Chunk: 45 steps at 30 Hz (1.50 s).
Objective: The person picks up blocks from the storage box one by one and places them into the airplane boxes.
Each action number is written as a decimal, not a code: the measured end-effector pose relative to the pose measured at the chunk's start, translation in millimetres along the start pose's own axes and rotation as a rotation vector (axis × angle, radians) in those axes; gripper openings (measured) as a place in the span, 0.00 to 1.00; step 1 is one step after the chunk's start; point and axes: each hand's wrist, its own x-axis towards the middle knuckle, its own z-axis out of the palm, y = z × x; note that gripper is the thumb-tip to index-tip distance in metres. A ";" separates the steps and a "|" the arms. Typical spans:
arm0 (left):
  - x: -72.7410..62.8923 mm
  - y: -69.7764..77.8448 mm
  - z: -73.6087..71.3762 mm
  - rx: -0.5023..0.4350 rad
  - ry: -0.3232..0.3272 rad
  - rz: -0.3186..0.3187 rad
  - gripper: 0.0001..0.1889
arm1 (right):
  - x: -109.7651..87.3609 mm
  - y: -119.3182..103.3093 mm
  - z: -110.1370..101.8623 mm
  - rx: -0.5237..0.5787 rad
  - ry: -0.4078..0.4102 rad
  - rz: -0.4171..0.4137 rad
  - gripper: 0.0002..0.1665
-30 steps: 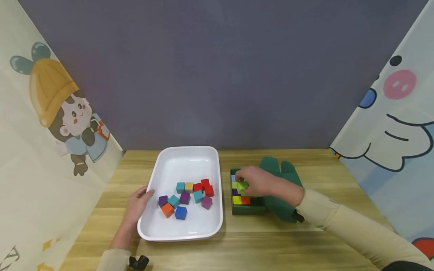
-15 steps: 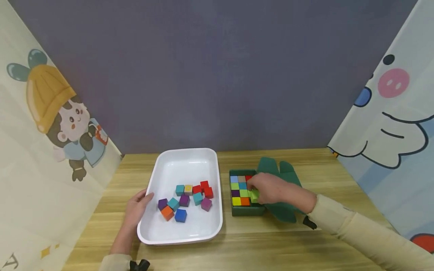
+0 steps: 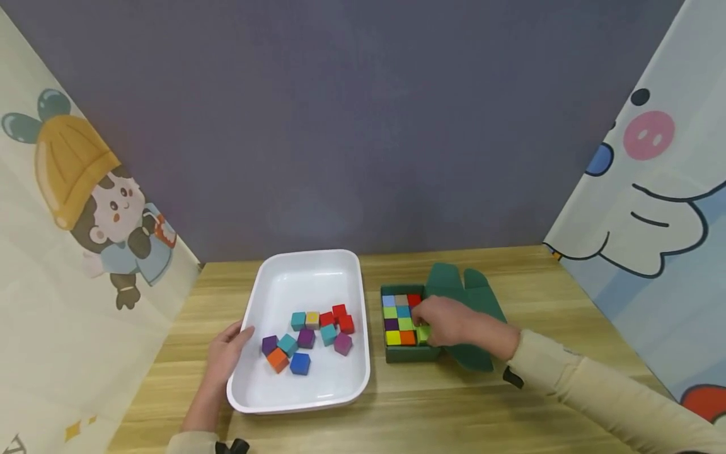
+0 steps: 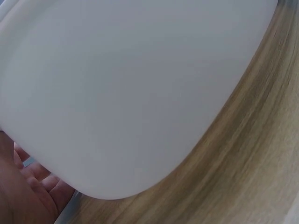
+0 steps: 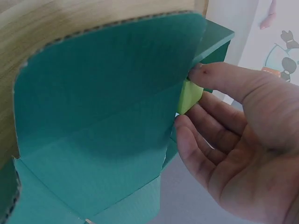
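Note:
My left hand (image 3: 223, 354) grips the left rim of a white tray (image 3: 309, 274), with the thumb over the edge. In the left wrist view the curled fingers (image 4: 46, 186) show beside the tray's outer wall. My right hand (image 3: 445, 320) is at the right side of a small green cardboard box (image 3: 411, 354) filled with rows of coloured cubes. Between its thumb and fingers, a light green cube (image 5: 190, 97) is pinched at the box's near right corner. The box's lid (image 5: 103, 93) is folded out to the right, partly under my right hand and wrist.
Several loose cubes, including a blue cube (image 3: 300, 364), an orange cube (image 3: 278, 360) and a red cube (image 3: 346, 325), lie in the tray's nearer half. A wooden table (image 3: 431, 410) carries both containers. Behind it rises a grey panel (image 3: 363, 126), with printed side panels at left and right.
My right hand has carried the light green cube from above the box's left rows to its near right corner and lowered it there. My left hand keeps its grip on the tray.

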 end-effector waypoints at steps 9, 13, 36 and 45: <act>-4.0 0.5 0.7 0.022 -0.014 -0.016 0.28 | 4.6 2.3 11.0 -0.037 0.014 -0.014 0.16; -4.3 3.2 1.1 0.063 -0.024 -0.010 0.29 | 5.9 4.9 14.4 -0.053 0.021 -0.003 0.16; -4.6 2.6 1.4 0.036 -0.020 -0.013 0.28 | 16.3 8.3 23.0 -0.087 -0.006 -0.047 0.14; -2.4 4.4 0.9 0.024 -0.001 0.006 0.27 | 24.5 8.7 13.5 -0.104 -0.044 -0.040 0.14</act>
